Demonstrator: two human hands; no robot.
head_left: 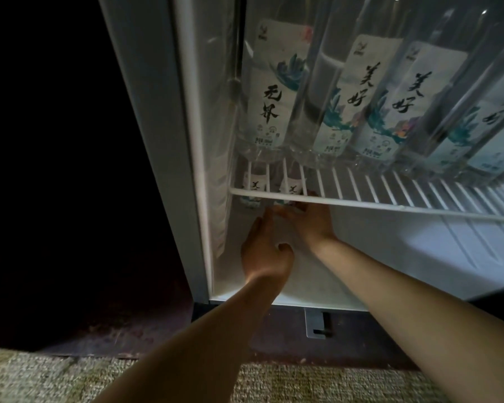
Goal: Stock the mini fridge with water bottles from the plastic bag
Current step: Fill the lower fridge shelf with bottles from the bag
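Inside the fridge (157,141), below the wire shelf (390,207) at frame centre, my left hand (266,253) hovered open and my right hand (313,221) touched the small bottle (292,189), grip hidden; I judged a grasp underway, needing fingers closed round it.

- The big bottles (326,82) are clear plastic, glossy, with bright glints along their ridged sides.
- Their labels (269,91) look like matt white paper or film, printed with black brush strokes and teal washes.
- The small bottles (292,189) are the same clear plastic with the same matt white labels.
- The shelf (361,203) is wire with a smooth white coating and a slight sheen.
- The fridge wall (390,251) is smooth white plastic, softly glossy.
- The door seal (198,141) is smooth, pale and rubbery-looking.
- The bracket (314,322) is dull grey metal.
- The carpet (303,385) is rough, looped cloth, matt beige-green.
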